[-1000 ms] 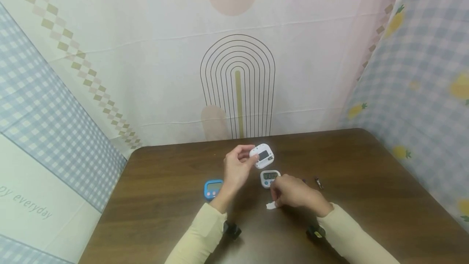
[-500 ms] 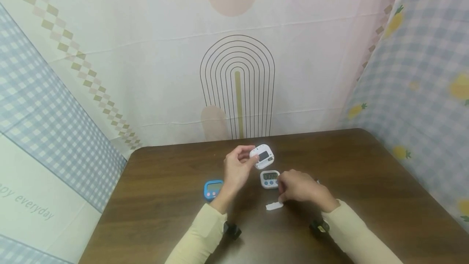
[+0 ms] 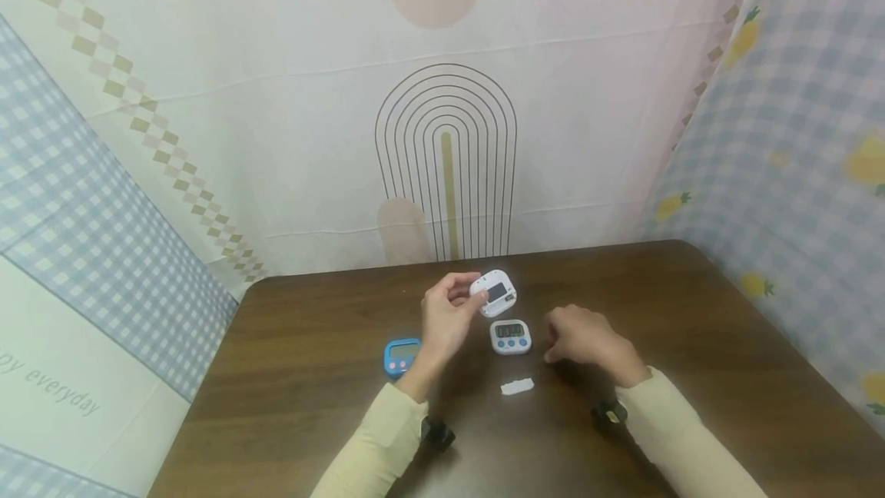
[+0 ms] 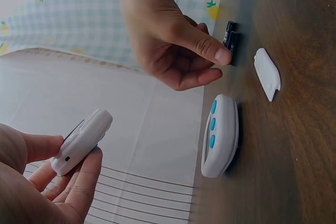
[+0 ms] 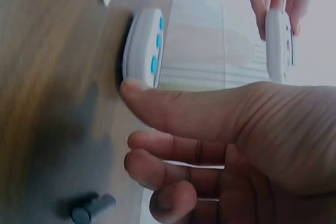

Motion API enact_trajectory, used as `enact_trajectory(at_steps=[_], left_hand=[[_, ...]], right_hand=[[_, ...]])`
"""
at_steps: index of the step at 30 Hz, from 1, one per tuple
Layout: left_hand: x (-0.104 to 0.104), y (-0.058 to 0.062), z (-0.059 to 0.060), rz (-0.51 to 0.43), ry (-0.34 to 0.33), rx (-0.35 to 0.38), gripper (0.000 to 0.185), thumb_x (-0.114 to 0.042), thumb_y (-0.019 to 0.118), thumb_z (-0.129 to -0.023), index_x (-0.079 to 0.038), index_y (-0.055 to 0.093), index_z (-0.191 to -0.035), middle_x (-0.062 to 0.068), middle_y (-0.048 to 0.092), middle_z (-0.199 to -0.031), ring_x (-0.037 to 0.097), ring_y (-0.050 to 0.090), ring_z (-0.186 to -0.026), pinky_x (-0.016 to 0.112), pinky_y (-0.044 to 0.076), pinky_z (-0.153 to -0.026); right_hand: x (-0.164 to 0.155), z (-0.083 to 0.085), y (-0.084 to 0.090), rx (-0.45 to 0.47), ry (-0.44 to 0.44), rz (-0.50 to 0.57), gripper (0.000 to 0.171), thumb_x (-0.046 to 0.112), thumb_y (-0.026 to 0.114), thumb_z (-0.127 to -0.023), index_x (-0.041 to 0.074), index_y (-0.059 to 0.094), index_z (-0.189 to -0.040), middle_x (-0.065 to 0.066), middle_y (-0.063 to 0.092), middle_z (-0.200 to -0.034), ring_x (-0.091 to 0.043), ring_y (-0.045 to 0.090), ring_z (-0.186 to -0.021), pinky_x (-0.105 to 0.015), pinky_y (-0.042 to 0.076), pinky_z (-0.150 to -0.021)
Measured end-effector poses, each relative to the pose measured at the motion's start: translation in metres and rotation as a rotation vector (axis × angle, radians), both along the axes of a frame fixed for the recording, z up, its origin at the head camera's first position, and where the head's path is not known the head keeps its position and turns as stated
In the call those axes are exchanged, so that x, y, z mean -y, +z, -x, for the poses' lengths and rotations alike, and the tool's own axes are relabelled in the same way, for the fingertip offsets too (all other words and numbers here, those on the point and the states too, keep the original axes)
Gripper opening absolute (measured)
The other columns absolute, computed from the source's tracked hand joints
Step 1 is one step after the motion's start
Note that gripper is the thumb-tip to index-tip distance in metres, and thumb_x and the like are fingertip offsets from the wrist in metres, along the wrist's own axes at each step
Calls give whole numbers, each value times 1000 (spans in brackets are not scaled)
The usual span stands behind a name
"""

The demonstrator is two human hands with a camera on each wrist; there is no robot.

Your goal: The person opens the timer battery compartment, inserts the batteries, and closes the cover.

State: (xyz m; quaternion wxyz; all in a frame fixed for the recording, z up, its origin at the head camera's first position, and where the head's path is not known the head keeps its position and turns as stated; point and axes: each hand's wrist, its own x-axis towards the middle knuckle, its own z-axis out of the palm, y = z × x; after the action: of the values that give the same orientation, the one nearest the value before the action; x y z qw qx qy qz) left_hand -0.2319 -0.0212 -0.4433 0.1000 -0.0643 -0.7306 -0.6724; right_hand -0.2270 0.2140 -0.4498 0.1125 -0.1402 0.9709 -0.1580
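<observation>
My left hand (image 3: 444, 323) pinches a white digital timer (image 3: 499, 304) above the table, its back toward the head camera with the battery compartment uncovered. Loosely curled and holding nothing, my right hand (image 3: 583, 335) hovers to the right of a second white timer (image 3: 511, 344), which lies face up with blue buttons. In front of that timer lies a white battery cover (image 3: 517, 386). Small dark batteries (image 4: 230, 38) appear on the table near the right hand in the left wrist view; one battery (image 5: 93, 208) shows below the fingers in the right wrist view. The right hand hides them from the head camera.
A blue timer (image 3: 396, 360) with pink buttons lies on the brown wooden table (image 3: 311, 375), partly covered by my left forearm. Patterned cloth (image 3: 311, 137) hangs behind the table and along both sides.
My right hand has let go of the battery cover, leaving it on the table, and moved right and a little away from me. The left hand keeps its hold on the timer.
</observation>
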Motion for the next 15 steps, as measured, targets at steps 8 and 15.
enact_trajectory(at_steps=[8,15], left_hand=[[0,2,0,-11,-1,-9,26,0,81,-89,-4,76,-114,18,80,-106,27,78,-89,37,68,-74],[0,2,-1,-11,1,3,26,0,81,-89,-4,76,-114,17,80,-107,27,78,-90,32,67,-73]], right_hand=[[-22,7,2,-50,-99,-37,26,19,92,-80,10,68,-85,-2,64,-75,-21,59,-66,-38,50,-55],[-36,9,4,-58,-140,-49,26,18,91,-78,10,67,-83,-3,63,-75,-23,58,-67,-40,48,-55]])
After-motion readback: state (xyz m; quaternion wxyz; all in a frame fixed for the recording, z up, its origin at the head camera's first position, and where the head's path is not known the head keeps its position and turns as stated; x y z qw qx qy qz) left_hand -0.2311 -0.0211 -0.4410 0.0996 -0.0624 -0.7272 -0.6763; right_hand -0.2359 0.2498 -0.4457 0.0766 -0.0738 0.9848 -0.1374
